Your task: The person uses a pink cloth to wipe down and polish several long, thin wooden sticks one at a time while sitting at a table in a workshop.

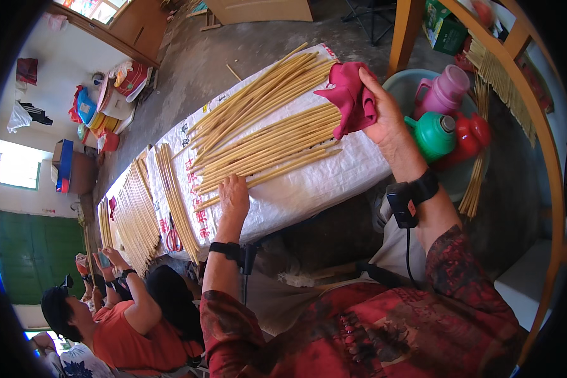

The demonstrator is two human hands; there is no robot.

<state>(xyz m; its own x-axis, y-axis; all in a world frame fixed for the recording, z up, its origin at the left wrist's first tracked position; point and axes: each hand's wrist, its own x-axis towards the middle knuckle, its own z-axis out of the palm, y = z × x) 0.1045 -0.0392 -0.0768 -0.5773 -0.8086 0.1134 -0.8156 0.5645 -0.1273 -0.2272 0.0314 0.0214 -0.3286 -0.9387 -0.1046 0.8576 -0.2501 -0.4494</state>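
My left hand (234, 195) has its fingers curled onto the near side of a row of pale yellow sticks (264, 148), at their left part. My right hand (378, 113) grips a magenta cloth (349, 94) over the right ends of the sticks. A second, crossed bundle of sticks (252, 94) lies just above. All rest on a long padded surface wrapped in white woven plastic (353, 164), with more sticks (176, 201) laid across it farther left.
At right, a blue basin (397, 88) holds pink (444, 91), green (431, 138) and red flasks (469, 138), beside a wooden frame (400, 38). A co-worker in orange (138, 321) sits at lower left, others beyond. Bags (88, 107) and boxes (75, 167) line the left wall.
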